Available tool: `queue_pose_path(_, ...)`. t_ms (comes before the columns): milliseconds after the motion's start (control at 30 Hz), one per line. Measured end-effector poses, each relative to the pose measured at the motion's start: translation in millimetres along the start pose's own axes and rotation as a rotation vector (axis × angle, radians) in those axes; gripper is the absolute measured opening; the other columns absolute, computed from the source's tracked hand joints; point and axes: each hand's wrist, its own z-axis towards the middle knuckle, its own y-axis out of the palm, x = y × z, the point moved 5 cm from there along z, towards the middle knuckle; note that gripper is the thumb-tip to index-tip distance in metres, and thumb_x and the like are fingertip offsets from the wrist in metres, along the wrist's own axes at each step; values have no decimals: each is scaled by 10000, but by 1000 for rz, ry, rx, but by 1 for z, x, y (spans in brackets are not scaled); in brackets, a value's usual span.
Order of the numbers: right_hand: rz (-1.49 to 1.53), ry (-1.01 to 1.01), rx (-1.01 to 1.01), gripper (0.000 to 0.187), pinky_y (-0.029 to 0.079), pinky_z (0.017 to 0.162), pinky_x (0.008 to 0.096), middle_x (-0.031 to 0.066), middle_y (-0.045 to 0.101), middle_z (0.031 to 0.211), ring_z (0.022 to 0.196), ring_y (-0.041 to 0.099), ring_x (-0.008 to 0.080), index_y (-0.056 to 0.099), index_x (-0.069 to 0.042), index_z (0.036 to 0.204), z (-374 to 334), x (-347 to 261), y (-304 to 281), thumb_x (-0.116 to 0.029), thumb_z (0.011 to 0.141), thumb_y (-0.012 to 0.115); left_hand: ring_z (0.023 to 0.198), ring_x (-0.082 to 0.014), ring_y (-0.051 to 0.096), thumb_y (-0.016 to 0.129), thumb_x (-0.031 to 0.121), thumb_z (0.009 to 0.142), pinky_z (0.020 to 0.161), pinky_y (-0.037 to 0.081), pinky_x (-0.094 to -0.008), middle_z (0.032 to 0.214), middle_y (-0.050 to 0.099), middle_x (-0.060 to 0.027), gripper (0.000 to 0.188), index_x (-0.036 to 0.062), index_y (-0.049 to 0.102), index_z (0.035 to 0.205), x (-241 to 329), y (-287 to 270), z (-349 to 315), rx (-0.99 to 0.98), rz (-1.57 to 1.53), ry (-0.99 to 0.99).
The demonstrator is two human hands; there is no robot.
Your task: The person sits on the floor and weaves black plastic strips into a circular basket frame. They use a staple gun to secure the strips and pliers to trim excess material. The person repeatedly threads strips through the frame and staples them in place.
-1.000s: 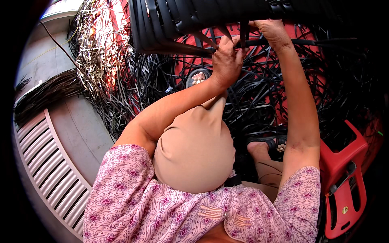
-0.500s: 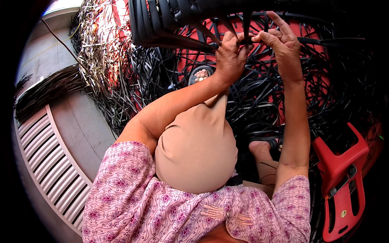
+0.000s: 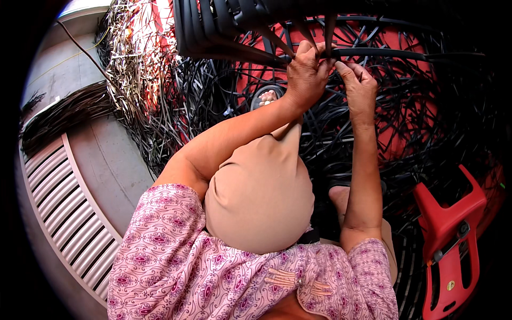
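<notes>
Pinching strips [image 3: 274, 40] with left fingers [image 3: 305, 47], with hold of right fingers [image 3: 346, 72] unclear, beside the black frame [image 3: 213, 26], seemingly part-banded with gaps unfilled.

Black strips over red, under a pink-and-purple printed shirt.
The curved, strap-like plastic strip [image 3: 378, 52] is plain black, as are the ribbed strap-wound piece [image 3: 205, 32] above and the loose heap of narrow flat strips [image 3: 341, 136], which glints silvery white in the sunlit heap [image 3: 136, 58]; the flat ground cover [image 3: 394, 141] shows red in patches. The patterned fabric shirt [image 3: 160, 256] is pale pink with magenta-purple medallions and fine scrolling lines, plus peach bars at the chest. The smooth cloth trousers [image 3: 261, 197] are plain beige. The moulded plastic chair [image 3: 434, 210] is solid red with a small yellowish oval sticker [image 3: 451, 285]. Pale pinkish-white slats [image 3: 72, 210] stripe against dark gaps beside the grey floor [image 3: 104, 154].
</notes>
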Motion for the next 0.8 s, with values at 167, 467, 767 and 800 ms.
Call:
queue_pose_path(167, -292, -14, -48, 330, 386, 573, 268, 11, 504, 603, 614, 417, 78, 677, 3, 828, 2, -5, -3, -316, 911, 698, 752, -296, 642, 699, 66, 834, 640, 513, -387, 910, 576, -116, 236, 96, 672, 1066, -3, 1, 0, 11, 6, 3)
queue_pose_path(467, -218, -90, -116, 318, 392, 580, 270, 24, 537, 615, 605, 425, 78, 661, 9, 812, 2, -3, 0, -273, 958, 637, 772, -306, 651, 683, 43, 842, 654, 524, -398, 939, 572, -122, 259, 111, 675, 1092, 1, -1, 1, -30, -10, -9)
queue_pose_path(767, -284, -137, -142, 296, 435, 605, 282, 50, 624, 658, 603, 489, 97, 669, 17, 823, -2, -14, 0, -243, 959, 629, 807, -307, 667, 677, 17, 848, 687, 548, -386, 946, 560, -131, 270, 121, 699, 1096, 3, -1, 1, -34, -70, -49)
queue_pose_path(800, -261, -136, -132, 295, 438, 605, 281, 52, 630, 663, 602, 497, 99, 669, 18, 825, -2, -13, 0, -241, 959, 629, 805, -307, 667, 678, 17, 847, 685, 548, -386, 946, 561, -130, 271, 120, 698, 1096, 3, -1, 1, -32, -71, -54)
